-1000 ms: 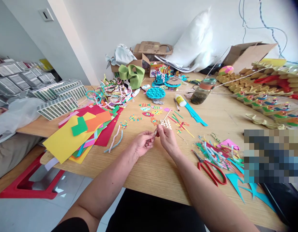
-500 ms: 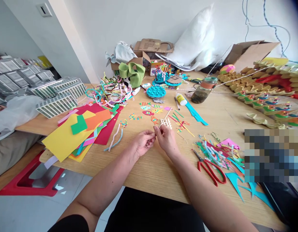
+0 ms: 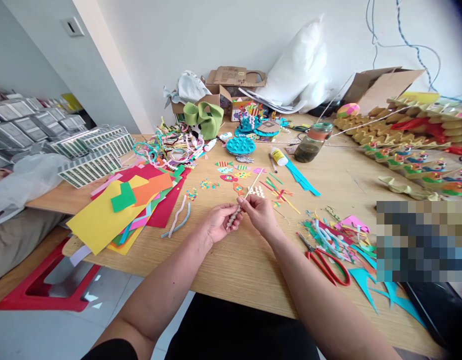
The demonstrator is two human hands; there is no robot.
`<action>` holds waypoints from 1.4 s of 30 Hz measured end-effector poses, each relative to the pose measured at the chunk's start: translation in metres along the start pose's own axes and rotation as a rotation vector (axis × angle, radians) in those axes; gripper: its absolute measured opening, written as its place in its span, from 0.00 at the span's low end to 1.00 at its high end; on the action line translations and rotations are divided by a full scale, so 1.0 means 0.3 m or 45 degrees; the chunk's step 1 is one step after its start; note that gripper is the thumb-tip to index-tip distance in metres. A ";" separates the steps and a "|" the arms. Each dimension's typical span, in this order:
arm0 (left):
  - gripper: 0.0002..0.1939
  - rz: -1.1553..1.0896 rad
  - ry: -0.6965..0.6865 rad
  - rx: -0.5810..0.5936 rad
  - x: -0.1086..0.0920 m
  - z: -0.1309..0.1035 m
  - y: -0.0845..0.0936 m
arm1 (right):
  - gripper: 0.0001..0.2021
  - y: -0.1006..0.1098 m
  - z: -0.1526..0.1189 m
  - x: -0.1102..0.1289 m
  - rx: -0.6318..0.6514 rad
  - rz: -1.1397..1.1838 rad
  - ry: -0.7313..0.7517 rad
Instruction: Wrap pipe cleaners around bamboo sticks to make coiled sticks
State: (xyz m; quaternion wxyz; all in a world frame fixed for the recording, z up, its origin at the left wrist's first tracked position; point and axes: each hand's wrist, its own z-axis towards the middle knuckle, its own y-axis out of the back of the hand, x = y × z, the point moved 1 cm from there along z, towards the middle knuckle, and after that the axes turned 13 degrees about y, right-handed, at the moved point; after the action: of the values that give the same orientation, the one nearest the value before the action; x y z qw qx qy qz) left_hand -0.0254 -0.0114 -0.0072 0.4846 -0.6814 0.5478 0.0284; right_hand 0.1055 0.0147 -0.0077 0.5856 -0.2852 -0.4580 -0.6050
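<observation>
Between both hands is a thin pale wooden stick (image 3: 257, 179), slanting up and away to the right. Round its lower end winds a whitish coil (image 3: 233, 219), which looks like a pipe cleaner. My left hand (image 3: 219, 222) is closed round the coiled end. Thumb and fingers of my right hand (image 3: 260, 212) pinch the stick just above it. Past the fingers lie short white coiled pieces (image 3: 258, 191), partly hidden by the right hand. Several decorated paper fish (image 3: 227, 178) lie beyond. A pink pipe cleaner (image 3: 177, 217) and a blue one (image 3: 182, 222) rest left of my left hand.
Red-handled scissors (image 3: 328, 265) and coloured scraps (image 3: 328, 232) lie to the right. Coloured foam sheets (image 3: 99, 215) are stacked left. Farther back stand a glue bottle (image 3: 279, 156), a glass jar (image 3: 312, 145) and a blue bumpy disc (image 3: 240, 145). Egg trays (image 3: 366, 127) sit far right.
The hands have turned and opened slightly, so the whitish coil on the stick now shows below the left fingers. The view has shifted a little; the things on the table lie as before.
</observation>
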 end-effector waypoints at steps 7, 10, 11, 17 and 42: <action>0.02 0.046 -0.010 -0.031 -0.004 -0.008 -0.005 | 0.22 0.000 -0.002 -0.013 -0.026 -0.123 -0.027; 0.02 0.076 -0.022 -0.040 -0.002 -0.007 -0.005 | 0.22 -0.003 -0.005 -0.007 -0.027 -0.152 -0.035; 0.02 0.074 -0.025 -0.041 -0.002 -0.006 -0.004 | 0.22 -0.003 -0.005 -0.005 -0.032 -0.122 -0.042; 0.03 0.005 -0.029 -0.043 -0.010 -0.003 0.009 | 0.26 0.004 0.004 0.004 -0.040 0.212 -0.128; 0.13 0.664 -0.176 -0.183 0.018 -0.020 -0.038 | 0.20 0.016 0.008 -0.016 -0.224 0.150 -0.125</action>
State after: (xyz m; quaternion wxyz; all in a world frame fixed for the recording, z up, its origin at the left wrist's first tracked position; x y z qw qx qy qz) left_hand -0.0174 -0.0202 0.0000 0.4476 -0.5465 0.6668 0.2375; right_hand 0.1105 0.0194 -0.0098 0.5697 -0.3913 -0.4135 -0.5928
